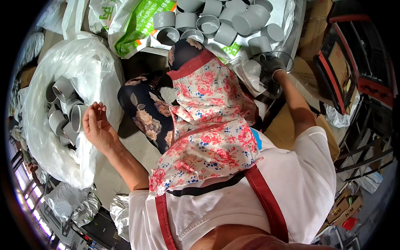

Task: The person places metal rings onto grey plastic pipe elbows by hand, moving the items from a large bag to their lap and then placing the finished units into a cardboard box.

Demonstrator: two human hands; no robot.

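Observation:
My bare left hand [98, 127] is at the edge of a large clear plastic bag [62, 54]. Its fingers are stretched out and nothing shows in them. Right beside the fingertips, inside the bag, lies a short grey cylindrical pipe fitting [77, 118] among several others. On the right, my right hand [273, 64] wears a dark glove and reaches to a thin, see-through round rim [288, 58]. Its fingers are too dark and hidden to read. Close to that hand are whitish crumpled wrapping [248, 79] and a grey fitting [259, 45].
Several grey fittings [246, 21] are heaped ahead on white and green plastic sacking [137, 31]. A black and red framed rack [333, 66] stands at the right, near cardboard [287, 129]. Silvery bags [85, 208] lie at the lower left.

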